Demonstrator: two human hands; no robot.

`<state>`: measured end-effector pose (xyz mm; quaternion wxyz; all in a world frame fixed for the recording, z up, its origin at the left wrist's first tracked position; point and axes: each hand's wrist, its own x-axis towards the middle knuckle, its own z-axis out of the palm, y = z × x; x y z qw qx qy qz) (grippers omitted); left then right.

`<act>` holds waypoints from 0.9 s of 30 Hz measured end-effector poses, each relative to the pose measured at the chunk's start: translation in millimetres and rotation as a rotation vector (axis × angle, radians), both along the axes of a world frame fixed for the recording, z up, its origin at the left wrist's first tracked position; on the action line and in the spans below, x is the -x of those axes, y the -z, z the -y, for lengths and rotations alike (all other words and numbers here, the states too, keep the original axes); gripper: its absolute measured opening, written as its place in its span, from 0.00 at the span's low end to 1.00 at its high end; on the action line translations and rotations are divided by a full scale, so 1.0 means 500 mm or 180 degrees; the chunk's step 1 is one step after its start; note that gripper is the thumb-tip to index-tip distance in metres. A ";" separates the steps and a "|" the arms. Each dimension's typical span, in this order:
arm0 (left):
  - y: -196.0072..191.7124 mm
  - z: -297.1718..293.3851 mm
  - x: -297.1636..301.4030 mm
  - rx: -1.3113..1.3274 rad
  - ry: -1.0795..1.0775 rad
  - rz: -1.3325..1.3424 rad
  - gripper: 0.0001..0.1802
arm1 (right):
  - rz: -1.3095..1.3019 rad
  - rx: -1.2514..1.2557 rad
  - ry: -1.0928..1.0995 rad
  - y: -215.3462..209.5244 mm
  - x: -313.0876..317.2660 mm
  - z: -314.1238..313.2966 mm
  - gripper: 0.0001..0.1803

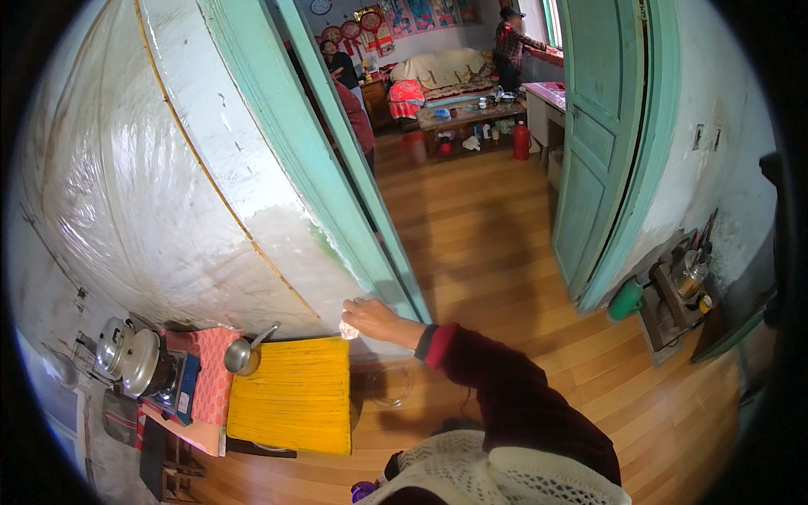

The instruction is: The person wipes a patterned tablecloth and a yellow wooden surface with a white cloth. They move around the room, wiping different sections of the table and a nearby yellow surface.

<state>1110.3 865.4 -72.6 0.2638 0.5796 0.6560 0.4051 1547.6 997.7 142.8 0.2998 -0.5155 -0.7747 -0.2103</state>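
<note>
My right hand reaches out to the left in a dark maroon sleeve, its fingers closed on a small crumpled white cloth or tissue. It is over the far right corner of a bright yellow ridged tabletop, close to the foot of the wall by the green door frame. Whether the cloth touches the tabletop or the wall, I cannot tell. A small metal saucepan with a long handle stands at the yellow top's far left corner. My left hand is not in view.
Left of the yellow top, a metal pot sits on a blue-sided portable stove. A green door stands ajar on the right. Past the doorway are people, a sofa and a low table. A green flask stands at right.
</note>
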 end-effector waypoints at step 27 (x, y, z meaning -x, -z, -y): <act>-0.130 0.319 -0.031 0.1158 -0.1281 -0.0157 0.13 | 0.1798 -0.1044 0.0433 -0.132 -0.255 -0.237 0.14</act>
